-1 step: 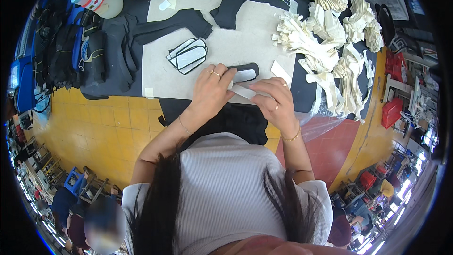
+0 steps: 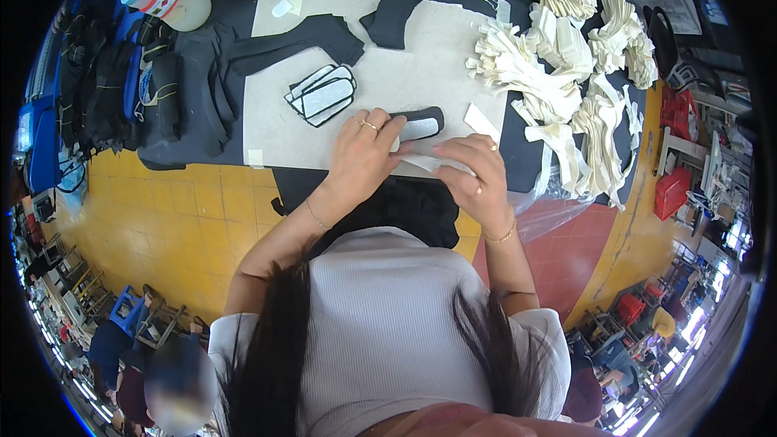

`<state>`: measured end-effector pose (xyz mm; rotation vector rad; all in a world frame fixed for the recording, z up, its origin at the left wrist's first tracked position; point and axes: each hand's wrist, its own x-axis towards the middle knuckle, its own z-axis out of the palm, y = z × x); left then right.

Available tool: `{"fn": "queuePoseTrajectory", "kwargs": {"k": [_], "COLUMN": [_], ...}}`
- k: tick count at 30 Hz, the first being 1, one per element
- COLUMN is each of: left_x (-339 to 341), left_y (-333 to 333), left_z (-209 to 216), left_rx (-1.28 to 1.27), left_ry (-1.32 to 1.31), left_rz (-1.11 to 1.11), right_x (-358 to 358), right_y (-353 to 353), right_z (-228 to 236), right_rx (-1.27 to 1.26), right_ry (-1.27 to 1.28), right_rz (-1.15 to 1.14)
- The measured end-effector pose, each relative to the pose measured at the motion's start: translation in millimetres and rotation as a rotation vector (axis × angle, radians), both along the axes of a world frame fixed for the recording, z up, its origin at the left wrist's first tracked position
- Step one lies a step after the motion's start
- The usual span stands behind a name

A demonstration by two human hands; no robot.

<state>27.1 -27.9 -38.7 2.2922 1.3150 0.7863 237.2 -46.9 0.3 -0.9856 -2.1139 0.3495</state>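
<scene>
A small white strip [image 2: 419,163] stretches between my two hands at the near edge of the board. My left hand [image 2: 362,154] is closed, its fingertips at the strip's left end. My right hand [image 2: 473,171] pinches the other end between thumb and fingers. Just beyond them lies a dark rounded fabric piece with a pale panel [image 2: 422,128]; its left part is hidden behind my left fingers. Farther left, several similar dark-edged pale pieces [image 2: 324,95] overlap in a fanned stack. Another white strip [image 2: 481,123] rests beyond my right hand.
A pale board [image 2: 275,129] covers the table's middle. Dark fabric pieces [image 2: 307,42] lie across its far side and left. Cream strip bundles [image 2: 558,97] heap on the right, above a clear plastic bag [image 2: 554,206]. A bottle [image 2: 170,2] lies at far left.
My right hand has shifted slightly to the right. The white strip between my hands looks narrower and more stretched out. My left hand stays in place.
</scene>
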Motion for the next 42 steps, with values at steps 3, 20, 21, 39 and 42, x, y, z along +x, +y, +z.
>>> {"fn": "queuePoseTrajectory", "kwargs": {"k": [3,20,21,39,42], "left_x": [2.5,-0.4,-3.5,-24.5,-16.9], "left_y": [3.9,2.6,2.8,7.6,12.4], "left_z": [-6.7,-5.3,-2.8,60.2,59.5], "left_rx": [0.041,-0.168,-0.213,-0.38,-0.393], "left_ry": [-0.036,-0.243,-0.254,-0.353,-0.345], "left_rz": [0.018,0.088,0.115,0.003,-0.057], "right_x": [3.1,-5.4,-6.1,-23.3,-25.6], "right_y": [-3.2,11.9,13.3,6.8,5.0], "right_z": [6.3,-31.7,-32.2,10.9,19.9], "right_rx": [0.152,-0.915,-0.931,-0.574,-0.568], "right_ry": [0.001,0.855,0.88,0.347,0.324], "right_rz": [-0.028,-0.314,-0.32,-0.154,-0.164]}}
